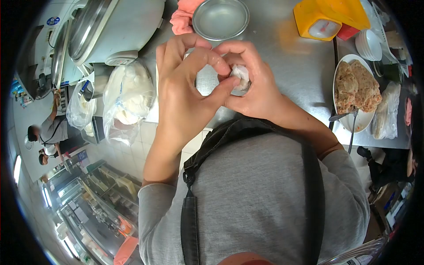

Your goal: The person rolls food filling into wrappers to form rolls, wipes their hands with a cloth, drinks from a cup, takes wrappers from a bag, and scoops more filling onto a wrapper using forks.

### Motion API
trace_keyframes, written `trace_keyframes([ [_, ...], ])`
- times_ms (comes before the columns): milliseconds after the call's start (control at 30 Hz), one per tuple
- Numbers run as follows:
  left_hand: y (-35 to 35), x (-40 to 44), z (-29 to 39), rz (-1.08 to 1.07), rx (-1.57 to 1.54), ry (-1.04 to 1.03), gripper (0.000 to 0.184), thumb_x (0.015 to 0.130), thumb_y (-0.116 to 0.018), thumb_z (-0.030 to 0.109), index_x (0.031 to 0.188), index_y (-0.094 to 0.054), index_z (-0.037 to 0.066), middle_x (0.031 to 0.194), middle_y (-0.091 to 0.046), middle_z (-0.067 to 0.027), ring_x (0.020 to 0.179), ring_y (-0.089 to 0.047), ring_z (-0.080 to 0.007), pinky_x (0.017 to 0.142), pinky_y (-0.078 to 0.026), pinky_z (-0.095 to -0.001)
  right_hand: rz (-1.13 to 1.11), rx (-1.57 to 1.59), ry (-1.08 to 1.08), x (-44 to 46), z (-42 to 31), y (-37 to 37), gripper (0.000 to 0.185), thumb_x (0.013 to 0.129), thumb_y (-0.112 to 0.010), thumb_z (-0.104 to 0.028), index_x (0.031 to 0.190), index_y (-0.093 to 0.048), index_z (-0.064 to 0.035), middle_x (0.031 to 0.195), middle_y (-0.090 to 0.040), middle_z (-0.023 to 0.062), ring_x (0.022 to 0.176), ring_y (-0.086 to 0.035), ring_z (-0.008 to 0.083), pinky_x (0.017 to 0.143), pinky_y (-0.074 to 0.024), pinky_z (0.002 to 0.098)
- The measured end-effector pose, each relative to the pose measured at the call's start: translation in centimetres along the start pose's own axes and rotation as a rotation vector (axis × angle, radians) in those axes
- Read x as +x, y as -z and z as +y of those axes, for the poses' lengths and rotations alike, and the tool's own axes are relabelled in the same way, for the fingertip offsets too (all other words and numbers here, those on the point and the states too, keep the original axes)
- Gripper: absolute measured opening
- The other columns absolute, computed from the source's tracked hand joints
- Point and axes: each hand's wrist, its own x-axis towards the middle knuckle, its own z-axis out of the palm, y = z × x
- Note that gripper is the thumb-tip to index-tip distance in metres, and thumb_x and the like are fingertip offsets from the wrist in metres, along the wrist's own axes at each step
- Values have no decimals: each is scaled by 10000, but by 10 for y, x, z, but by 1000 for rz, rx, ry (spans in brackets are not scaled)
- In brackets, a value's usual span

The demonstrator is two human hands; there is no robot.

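Dough piece (240, 73), white and small, cupped above the bench (282, 64) by the curled right hand (259, 90), the left hand (179, 81) arched to its edge, thumb and forefinger nearly meeting (whether they pinch it, I cannot tell); best handled, I judge, with a light hold and short, even presses, sparing the soft surface

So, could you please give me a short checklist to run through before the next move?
1. Small white dough-like piece held in the right hand: ok.
2. Left hand at the piece: ok, thumb and forefinger curled toward it.
3. Brown lumpy mass on the white oval plate: ok.
4. Round silvery metal bowl upright beyond the hands: ok.
5. Bowl's contents: cannot tell.
6. Reading on the yellow plastic scale: cannot tell.
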Motion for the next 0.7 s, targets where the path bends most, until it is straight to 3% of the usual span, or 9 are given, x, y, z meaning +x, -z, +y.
trace_keyframes([
  [67, 0, 2, 0, -12, 42, -9, 271, 639, -883, 86, 848, -714, 111, 1107, -587, -87, 1050, -505, -301, 901, -438, -410, -32, 23, -106, -4, -3, 5, 619, 715, -836, -43, 1249, -522, -70, 1114, -661, 108, 936, -676, 251, 821, -544, 358],
  [133, -3, 3, -1, -24, 3, 35, 291, 644, -898, 100, 862, -709, 61, 1093, -603, -75, 1109, -526, -249, 999, -404, -378, -63, 47, -211, -9, -1, 5, 668, 714, -838, -35, 1286, -495, -74, 1172, -650, 119, 968, -675, 259, 847, -547, 364],
  [267, -4, 6, -5, -68, 3, 96, 311, 654, -907, 115, 889, -709, 70, 1082, -607, -65, 1135, -526, -249, 1019, -400, -377, -31, -38, -228, -23, 14, 6, 437, 738, -833, -56, 1104, -595, -61, 983, -667, 98, 893, -653, 228, 758, -520, 342],
  [333, -7, 6, -9, -80, -145, 153, 319, 666, -917, 127, 899, -707, 73, 1076, -608, -59, 1162, -527, -248, 1031, -395, -372, -66, -98, -228, -23, 15, 6, 351, 743, -831, -62, 1025, -621, -54, 909, -661, 92, 851, -640, 219, 723, -503, 333],
  [400, -8, 6, -15, -120, -212, 167, 317, 672, -919, 129, 897, -705, 66, 1081, -608, -58, 1172, -526, -247, 1029, -395, -368, 48, 6, -284, -22, 15, 2, 250, 753, -823, -66, 903, -625, -38, 800, -627, 85, 742, -600, 210, 647, -466, 327],
  [533, -9, 3, -19, -191, -439, 265, 272, 690, -913, 116, 862, -709, 63, 1095, -606, -60, 1183, -522, -237, 1024, -395, -363, 43, -73, -269, -26, 21, -2, 255, 756, -815, -57, 911, -614, -31, 787, -615, 95, 674, -576, 212, 611, -464, 336],
  [667, -9, -5, -7, -99, -336, 199, 214, 696, -893, 93, 849, -743, 87, 1110, -607, -73, 1155, -525, -243, 1004, -405, -371, 93, -6, -238, -22, 22, -10, 232, 756, -804, -49, 873, -606, -22, 766, -622, 115, 662, -589, 212, 593, -465, 339],
  [700, -7, -5, -3, -56, -147, 89, 203, 688, -881, 83, 850, -761, 107, 1114, -608, -78, 1132, -527, -252, 984, -412, -377, 110, 47, -238, -20, 20, -11, 223, 757, -800, -46, 857, -603, -21, 765, -629, 121, 668, -599, 213, 596, -467, 339],
])
